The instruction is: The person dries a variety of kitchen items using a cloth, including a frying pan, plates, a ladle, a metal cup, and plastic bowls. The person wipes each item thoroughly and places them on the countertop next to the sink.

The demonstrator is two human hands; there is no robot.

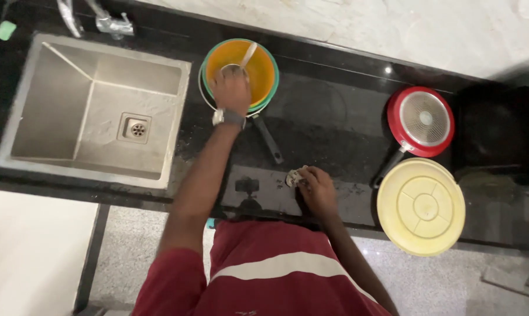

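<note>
A: Head view, left hand?
B: Clenched on a spoon in the orange bowl, far on the bench.
A: Right hand?
B: Grasping a small scrubber, near edge, left of the yellow lid.

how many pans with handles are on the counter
2. One red pan sits upside down at the right, above the yellow lid. Another lies under the stacked bowls by the left hand; only its dark handle shows. None visible elsewhere.
</note>
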